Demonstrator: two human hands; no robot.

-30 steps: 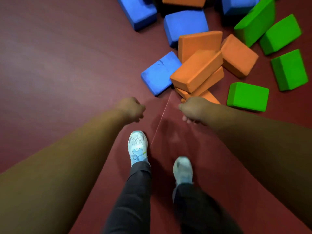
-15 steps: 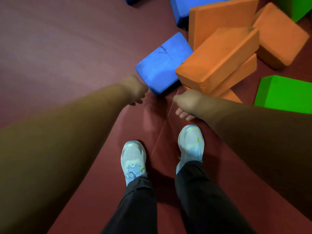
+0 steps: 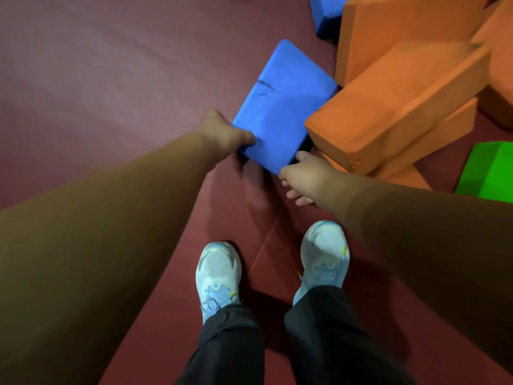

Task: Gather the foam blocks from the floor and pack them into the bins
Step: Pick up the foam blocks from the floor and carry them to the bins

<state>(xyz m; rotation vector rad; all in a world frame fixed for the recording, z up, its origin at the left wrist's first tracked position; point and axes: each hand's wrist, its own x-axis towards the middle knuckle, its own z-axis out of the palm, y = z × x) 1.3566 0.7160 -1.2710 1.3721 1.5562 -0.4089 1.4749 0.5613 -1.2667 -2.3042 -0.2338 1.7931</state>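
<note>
Dark red flooring (image 3: 111, 79) stretches under a heap of foam blocks as we bend to the nearest one. That blue block (image 3: 280, 107) lies flat at the near edge of the pile, its right side pressed against a tilted orange block (image 3: 397, 107) that leans on others beneath it. Our left hand (image 3: 222, 133) grips the near left corner, thumb on the top face and fingers seemingly curled under it. Our right hand (image 3: 305, 173) sits at the near right corner, fingers loosely spread and pointing down; we cannot tell whether it touches the foam yet. A crease across the top face suggests soft, dentable material, so we judge it light, squashy and not slippery. Its width looks awkward for one hand; holding opposite edges with flat palms should serve best. Pulling it free may shift the orange block resting beside it. A green block (image 3: 488, 173) lies to the right, and another blue one (image 3: 324, 12) sits farther back. No bins are in view. Our pale shoes (image 3: 218, 276) stand just behind.
</note>
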